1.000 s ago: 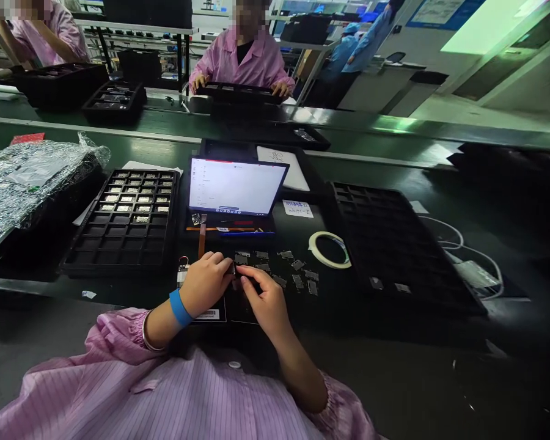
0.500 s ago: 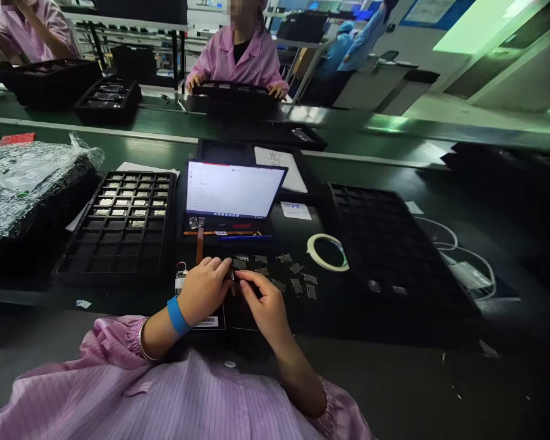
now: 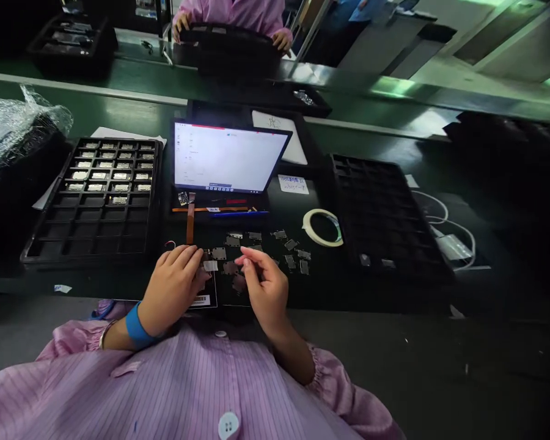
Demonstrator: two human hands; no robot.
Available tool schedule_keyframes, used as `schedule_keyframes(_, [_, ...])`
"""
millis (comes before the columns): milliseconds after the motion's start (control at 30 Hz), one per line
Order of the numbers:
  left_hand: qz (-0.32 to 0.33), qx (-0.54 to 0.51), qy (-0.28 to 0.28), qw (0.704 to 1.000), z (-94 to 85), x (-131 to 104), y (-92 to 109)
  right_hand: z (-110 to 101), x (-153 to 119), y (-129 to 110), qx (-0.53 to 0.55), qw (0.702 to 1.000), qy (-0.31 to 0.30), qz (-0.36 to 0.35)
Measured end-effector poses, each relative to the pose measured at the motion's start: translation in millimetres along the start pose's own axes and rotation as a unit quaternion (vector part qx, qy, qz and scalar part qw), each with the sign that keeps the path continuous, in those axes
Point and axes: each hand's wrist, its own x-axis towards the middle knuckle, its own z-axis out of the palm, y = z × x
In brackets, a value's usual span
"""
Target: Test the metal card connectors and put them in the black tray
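Note:
My left hand [image 3: 174, 284], with a blue wristband [image 3: 137, 327], lies palm down over a flat dark part beside a barcode label [image 3: 200, 300]. Its fingers are bent, and what is under them is hidden. My right hand [image 3: 266, 284] hovers right of it, thumb and index tips close together; anything between them is too small to tell. Between and beyond the hands lie several small thin plates [image 3: 232, 242]. An orange flex cable [image 3: 190, 223] runs from near my left fingertips toward a lit screen [image 3: 229, 156].
A black tray [image 3: 91, 229] with silver parts in its upper cells stands left. Right are a tape roll [image 3: 323, 227] and another black tray [image 3: 385, 214]. A blue pen [image 3: 239, 214] lies below the screen. Across the bench, a person's hands hold a dark tray [image 3: 236, 52].
My left hand has moved left, away from my right hand, uncovering small plates between them. My right hand stays near its place. The view has tilted down.

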Motion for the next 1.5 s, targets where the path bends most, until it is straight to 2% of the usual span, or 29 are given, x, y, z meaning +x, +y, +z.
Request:
schedule_keyframes(67, [0.006,-0.002,-0.001,1.000,0.6,-8.3,-4.3,0.3,-1.4,-9.4,0.096,0.984,-0.107,0.110])
schedule_keyframes(133, [0.013,-0.009,0.007,1.000,2.9,-12.7,-7.1,1.5,0.6,-17.1,0.184,0.932,-0.219,0.221])
schedule_keyframes(167, [0.014,-0.014,0.011,1.000,4.2,-13.6,-8.0,2.3,2.4,-19.7,0.214,0.908,-0.249,0.260])
schedule_keyframes(233, [0.012,-0.022,0.017,1.000,6.4,-13.9,-9.1,3.8,6.5,-22.7,0.255,0.879,-0.266,0.303])
schedule_keyframes(300, [0.011,-0.028,0.022,0.999,7.5,-13.3,-9.8,4.6,9.5,-23.7,0.278,0.866,-0.263,0.321])
schedule_keyframes(567, [0.029,-0.044,0.052,0.997,8.3,-12.2,-13.2,-1.2,11.6,-23.9,0.303,0.850,-0.266,0.339])
schedule_keyframes(667, [0.030,-0.051,0.052,0.997,8.1,-11.8,-13.6,0.2,13.9,-21.6,0.294,0.844,-0.302,0.331])
schedule_keyframes(700, [0.030,-0.053,0.051,0.997,8.0,-11.7,-13.7,1.7,14.7,-21.2,0.265,0.856,-0.313,0.314])
schedule_keyframes(733, [0.029,-0.055,0.050,0.997,7.8,-11.7,-13.7,3.5,15.6,-20.9,0.213,0.885,-0.304,0.281])
schedule_keyframes(800, [0.027,-0.061,0.050,0.997,7.4,-11.8,-13.7,7.4,18.2,-20.3,0.047,0.963,-0.222,0.144])
schedule_keyframes(833, [0.026,-0.064,0.052,0.996,7.2,-11.9,-13.8,9.2,20.0,-19.6,-0.050,0.983,-0.167,0.051])
schedule_keyframes(867, [0.025,-0.067,0.053,0.996,7.1,-12.0,-13.9,10.5,22.2,-18.4,-0.139,0.981,-0.130,-0.036])
schedule_keyframes(900, [0.024,-0.070,0.054,0.996,7.1,-12.1,-14.0,11.3,24.8,-16.8,-0.212,0.964,-0.118,-0.108])
schedule_keyframes(967, [0.023,-0.075,0.057,0.995,7.4,-12.1,-14.3,11.3,30.4,-12.6,-0.305,0.921,-0.152,-0.190])
schedule_keyframes(1033, [0.022,-0.078,0.058,0.995,8.3,-12.1,-14.7,8.9,35.6,-8.7,-0.348,0.894,-0.181,-0.218])
schedule_keyframes(1100, [0.021,-0.082,0.058,0.995,9.7,-12.2,-15.4,5.1,39.1,-6.9,-0.366,0.883,-0.177,-0.235])
schedule_keyframes(1200, [0.022,-0.097,0.062,0.993,9.9,-13.1,-16.2,-0.8,38.0,-11.4,-0.362,0.881,-0.147,-0.269])
schedule_keyframes(1300, [0.021,-0.161,0.099,0.982,2.4,-14.2,-14.3,-2.3,25.7,-24.1,-0.323,0.881,-0.121,-0.324])
schedule_keyframes(1367, [-0.004,-0.257,0.104,0.961,-7.4,-13.8,-10.7,0.2,13.2,-33.7,-0.300,0.871,-0.114,-0.372])
schedule_keyframes(1400, [-0.027,-0.324,0.082,0.942,-12.9,-13.1,-8.4,2.1,6.8,-37.8,-0.293,0.863,-0.109,-0.396])
schedule_keyframes(1467, [-0.085,-0.466,0.007,0.881,-22.6,-10.6,-3.5,5.3,-4.0,-43.1,-0.276,0.853,-0.101,-0.430])
schedule_keyframes(1500, [-0.113,-0.526,-0.028,0.843,-26.2,-9.3,-1.3,6.1,-7.7,-44.2,-0.262,0.859,-0.097,-0.429])
